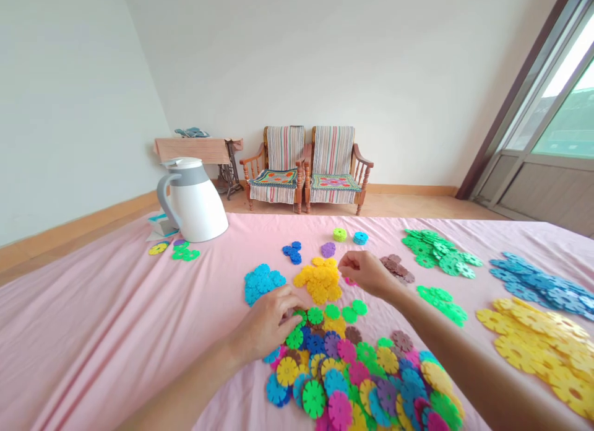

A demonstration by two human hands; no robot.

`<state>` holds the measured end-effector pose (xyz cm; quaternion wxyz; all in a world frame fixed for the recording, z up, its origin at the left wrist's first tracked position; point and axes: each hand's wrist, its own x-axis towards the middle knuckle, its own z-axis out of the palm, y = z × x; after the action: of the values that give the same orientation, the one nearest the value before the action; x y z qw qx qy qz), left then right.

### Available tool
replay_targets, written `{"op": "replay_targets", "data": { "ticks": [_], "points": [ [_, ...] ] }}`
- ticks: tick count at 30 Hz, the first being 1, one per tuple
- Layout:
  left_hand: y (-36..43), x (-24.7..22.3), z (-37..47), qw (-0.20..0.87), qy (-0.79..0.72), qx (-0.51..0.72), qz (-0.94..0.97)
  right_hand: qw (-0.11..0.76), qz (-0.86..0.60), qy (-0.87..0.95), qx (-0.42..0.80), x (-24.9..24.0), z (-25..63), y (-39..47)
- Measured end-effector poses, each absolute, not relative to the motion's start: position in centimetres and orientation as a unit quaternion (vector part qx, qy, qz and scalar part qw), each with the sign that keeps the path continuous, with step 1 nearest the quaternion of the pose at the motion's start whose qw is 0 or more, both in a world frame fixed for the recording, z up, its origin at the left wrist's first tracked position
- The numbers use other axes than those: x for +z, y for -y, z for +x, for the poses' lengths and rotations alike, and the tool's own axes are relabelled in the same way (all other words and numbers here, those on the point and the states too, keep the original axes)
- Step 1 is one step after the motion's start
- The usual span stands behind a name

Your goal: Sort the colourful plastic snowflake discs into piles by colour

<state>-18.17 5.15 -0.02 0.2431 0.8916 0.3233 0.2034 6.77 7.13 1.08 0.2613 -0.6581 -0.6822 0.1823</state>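
My left hand [268, 319] rests at the left edge of a pile of mixed-colour plastic snowflake discs [346, 375]. Its fingers curve over green discs [315, 315], with a gap between thumb and forefinger. Just behind it lies a light-blue disc pile [260, 282]. My right hand [364, 270] is closed, fingertips pinched together beside the yellow disc pile [319, 281]; whatever they hold is too small to make out. Pink discs [350, 282] show partly beneath it. Brown discs [398, 268] lie right of that hand, while a purple stack [328, 249] and dark-blue discs [292, 252] sit farther back.
A white and grey jug [197, 202] stands at the back left, near a few loose discs [185, 251]. On the right are larger green [436, 251], blue [541, 282] and yellow [538, 350] disc heaps. Beyond the pink cloth [185, 338] are two wooden armchairs [304, 168].
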Motion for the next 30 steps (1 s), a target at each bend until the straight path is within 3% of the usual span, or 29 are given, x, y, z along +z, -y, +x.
{"op": "replay_targets", "data": {
  "ticks": [10,17,25,30],
  "points": [
    [-5.4,-0.5,-18.1,0.227,-0.329,0.206,0.893,0.225,-0.646,0.720,0.119,-1.2,8.1,-1.0],
    [-5.4,-0.4,-18.1,0.226,-0.330,0.207,0.893,0.266,-0.608,0.714,0.224,0.5,10.5,-1.1],
    [-5.6,-0.7,-18.2,0.232,-0.324,0.209,0.893,0.226,-0.705,0.649,0.174,0.1,20.3,-0.4],
    [-5.5,-0.6,-18.1,0.229,-0.326,0.211,0.893,0.209,-0.754,0.614,0.108,0.1,21.3,-0.4]
  ]
}}
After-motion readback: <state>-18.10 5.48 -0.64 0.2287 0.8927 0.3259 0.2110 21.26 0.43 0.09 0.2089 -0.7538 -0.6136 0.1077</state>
